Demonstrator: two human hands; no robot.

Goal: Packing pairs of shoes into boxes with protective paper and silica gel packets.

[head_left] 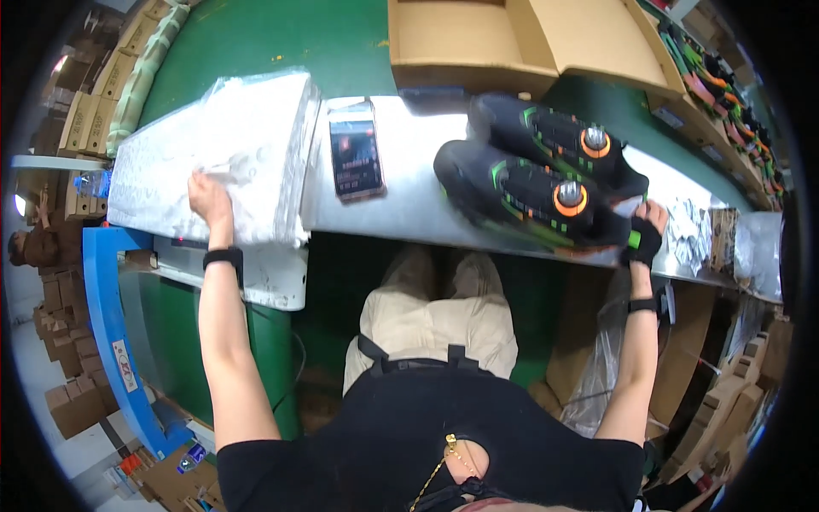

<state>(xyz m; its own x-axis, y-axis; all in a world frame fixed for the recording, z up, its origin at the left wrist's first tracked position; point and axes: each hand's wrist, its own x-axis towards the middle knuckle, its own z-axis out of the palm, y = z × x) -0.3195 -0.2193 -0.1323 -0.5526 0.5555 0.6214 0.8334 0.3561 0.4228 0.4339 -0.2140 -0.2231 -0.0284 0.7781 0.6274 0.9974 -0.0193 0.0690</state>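
My left hand (211,203) rests on a thick stack of white wrapping paper (247,128) at the left. Its fingers are closed in a pinch on the wrinkled top sheet. A pair of black shoes with green and orange trim lies to the right on the metal worktop. The near shoe (537,196) and the far shoe (559,132) each carry a round silver dial. Beside the near shoe's right end is my right hand (650,226), fingers curled. Black material with a green patch covers part of it, and what the fingers hold is hidden.
A lit phone (357,154) lies between paper and shoes. Behind the shoes stands an open cardboard box (461,72). Crumpled silvery paper (688,235) and a clear plastic bag (758,252) are at the right. A blue frame (111,333) rises at the left.
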